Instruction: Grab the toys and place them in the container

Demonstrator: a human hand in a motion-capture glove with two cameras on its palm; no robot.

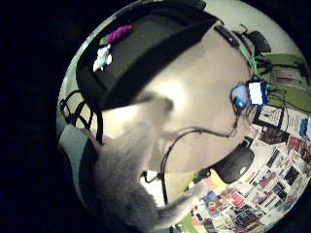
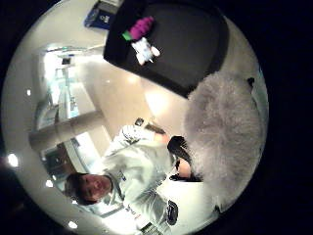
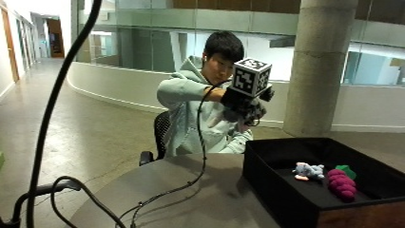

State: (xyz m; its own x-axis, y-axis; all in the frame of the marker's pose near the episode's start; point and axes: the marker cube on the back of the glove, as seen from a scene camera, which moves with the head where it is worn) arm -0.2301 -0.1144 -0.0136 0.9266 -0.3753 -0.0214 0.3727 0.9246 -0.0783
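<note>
**Grey plush toy held aloft, bound for the box**

Grey furry plush toy (image 3: pixel 248 113) sits clutched in the black-gloved right hand (image 3: pixel 244 105), fingers curled round its shaggy body, raised above the round table (image 3: pixel 190 199). Soft and light, it likely squashes easily; mid-body suits gripping. Below the fingers, the black fabric container (image 3: pixel 278 190) holds a small grey stuffed animal (image 3: pixel 308 171) and purple knobbly grape plush (image 3: pixel 342 184).

Open-topped container (image 3: pixel 272 180); two toys (image 3: pixel 326 176) inside

Container (image 3: pixel 278 190) on table (image 3: pixel 190 199), two toys inside side by side, hand (image 3: pixel 246 107) with furry toy (image 3: pixel 248 113) raised above table
</note>
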